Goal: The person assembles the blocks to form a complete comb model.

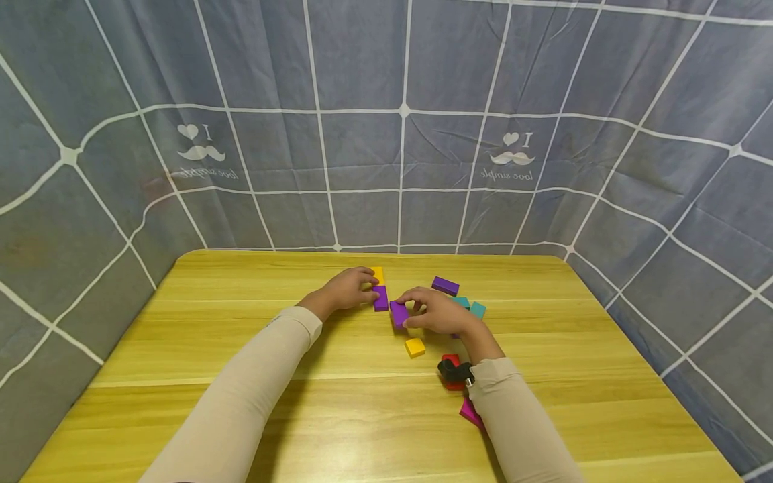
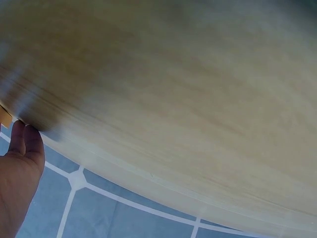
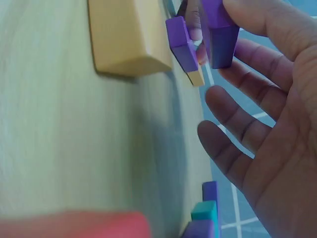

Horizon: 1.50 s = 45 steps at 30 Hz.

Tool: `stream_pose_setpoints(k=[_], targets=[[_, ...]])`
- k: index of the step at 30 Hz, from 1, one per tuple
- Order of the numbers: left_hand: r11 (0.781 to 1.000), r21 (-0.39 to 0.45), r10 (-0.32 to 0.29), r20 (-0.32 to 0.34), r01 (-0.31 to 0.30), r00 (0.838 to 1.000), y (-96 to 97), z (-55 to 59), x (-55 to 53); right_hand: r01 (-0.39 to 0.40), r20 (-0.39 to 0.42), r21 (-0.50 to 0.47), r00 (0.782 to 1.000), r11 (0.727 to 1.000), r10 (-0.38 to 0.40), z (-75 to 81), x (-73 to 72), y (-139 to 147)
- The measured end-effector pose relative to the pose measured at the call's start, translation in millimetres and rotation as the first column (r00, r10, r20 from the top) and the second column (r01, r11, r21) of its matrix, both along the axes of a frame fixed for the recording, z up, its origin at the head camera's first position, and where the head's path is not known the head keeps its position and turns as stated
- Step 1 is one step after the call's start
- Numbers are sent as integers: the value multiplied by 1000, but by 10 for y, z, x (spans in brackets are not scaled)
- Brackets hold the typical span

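My right hand (image 1: 439,314) pinches a purple block (image 1: 398,314) between thumb and fingers, just right of a second purple block (image 1: 381,299) on the table. In the right wrist view the held block (image 3: 220,42) tilts, and the other fingers are spread loosely. The second purple block lies end to end with a yellow block (image 1: 378,275). My left hand (image 1: 345,290) rests its fingertips against these two from the left side. In the left wrist view, two fingers (image 2: 33,141) show beside the yellow block's corner (image 2: 5,117).
A small yellow block (image 1: 415,347) lies nearer on the wooden table (image 1: 362,416). Beyond the right hand are a dark purple block (image 1: 445,286) and teal blocks (image 1: 478,309). Red (image 1: 451,386) and magenta (image 1: 471,412) blocks lie by the right wrist. A grey curtain (image 1: 362,147) hangs behind.
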<state>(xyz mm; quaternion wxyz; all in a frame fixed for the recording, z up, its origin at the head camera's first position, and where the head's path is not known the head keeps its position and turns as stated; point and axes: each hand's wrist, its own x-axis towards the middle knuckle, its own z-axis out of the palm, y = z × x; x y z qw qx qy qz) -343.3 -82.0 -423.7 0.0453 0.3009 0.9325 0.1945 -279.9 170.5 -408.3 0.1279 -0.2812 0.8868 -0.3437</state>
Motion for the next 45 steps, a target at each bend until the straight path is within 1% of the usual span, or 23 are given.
stream_pose_setpoints(k=[4,8,9,12,15,16,21,30,36,39,45], targets=[[1000,9,-2,8,2,1000,-4,-17,-11,21,50,-1,999,1000,-21,-52,0,-57],[999,32,-17,10,16,1000,-18,-9,2,13,48,-1,999,1000,-13,-92,13,-104],[999,35,-27,-11,27,1000,-22,-1,13,13,48,-1,999,1000,-13,-101,16,-112],[998,43,-36,-18,36,999,-25,21,33,19,62,-8,998,1000,-18,-122,25,-130],[999,38,-29,-12,30,999,-20,22,32,9,65,-8,998,1000,-8,-143,29,-141],[999,34,-22,3,22,1000,-16,16,24,5,64,-9,998,1000,-4,-148,30,-145],[1000,7,-14,-12,14,1000,-13,-9,9,-16,51,-2,999,1000,16,-165,42,-180],[1000,6,-12,-8,12,1000,-29,6,18,7,67,10,998,1000,-8,-201,52,-251],[1000,11,-15,0,15,1000,-28,6,26,17,74,28,997,999,-19,-192,73,-278],[1000,14,-19,-3,19,1000,-29,-2,26,20,72,31,997,999,-22,-194,82,-282],[999,22,-36,-21,36,999,-33,-14,23,36,102,17,994,999,-37,-207,100,-284]])
